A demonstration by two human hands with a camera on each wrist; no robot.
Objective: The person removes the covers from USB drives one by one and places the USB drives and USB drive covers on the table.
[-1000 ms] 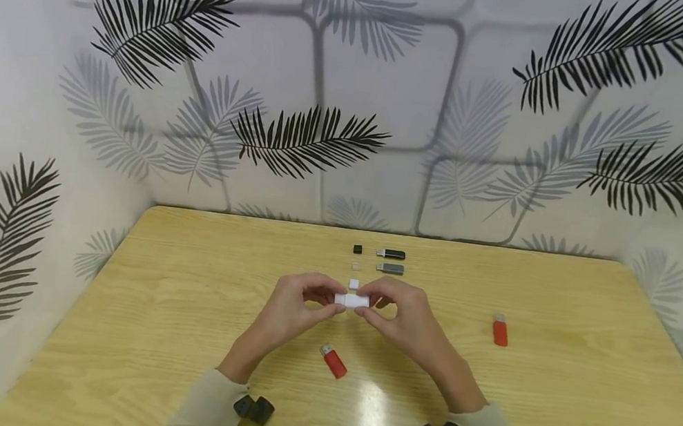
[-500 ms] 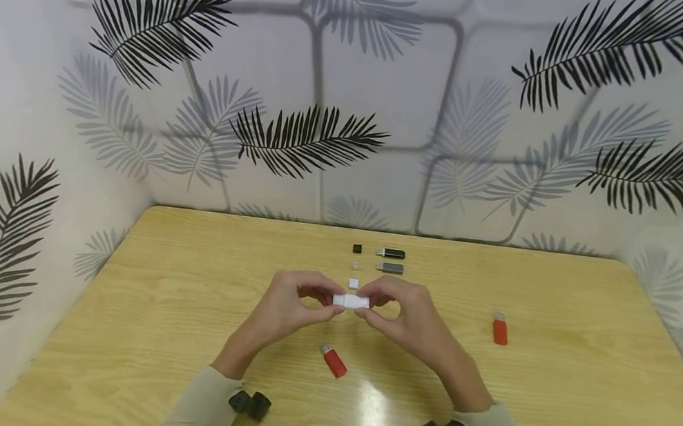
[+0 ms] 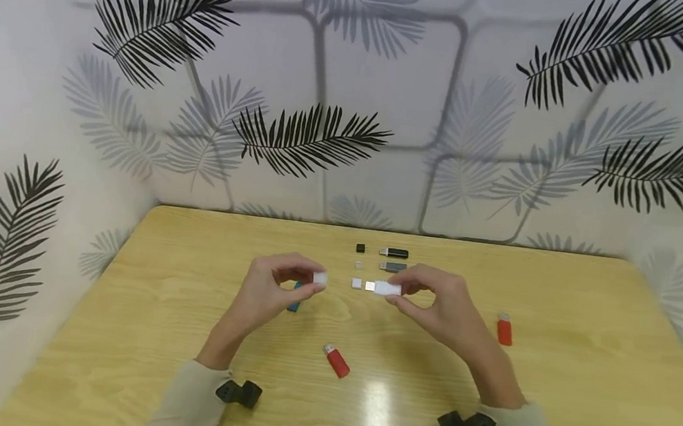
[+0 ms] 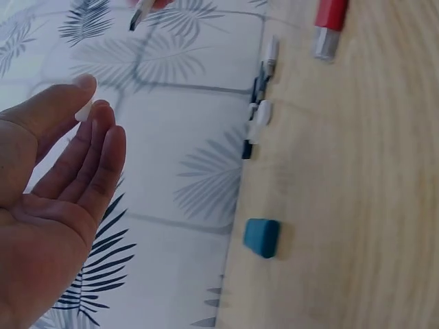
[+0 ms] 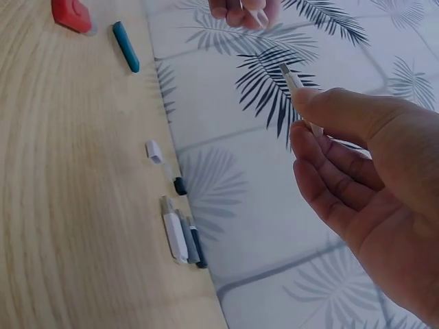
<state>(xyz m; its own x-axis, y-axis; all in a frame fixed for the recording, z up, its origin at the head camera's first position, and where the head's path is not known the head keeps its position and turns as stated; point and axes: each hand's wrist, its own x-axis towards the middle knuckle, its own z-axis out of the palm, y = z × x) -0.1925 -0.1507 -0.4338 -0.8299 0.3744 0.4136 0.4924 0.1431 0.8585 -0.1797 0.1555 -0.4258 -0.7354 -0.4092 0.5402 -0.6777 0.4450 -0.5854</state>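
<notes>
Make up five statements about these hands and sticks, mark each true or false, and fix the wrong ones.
1. The left hand pinches a white cap. True.
2. The white stick in the right hand has its connector covered. False: the connector is bare and points toward the left hand.
3. The near red stick touches the right red stick. False: they lie well apart.
4. In the head view, the left hand partly hides a blue stick. True.
5. The black stick is between the left hand's fingers. False: it lies on the table, by the grey stick.
</notes>
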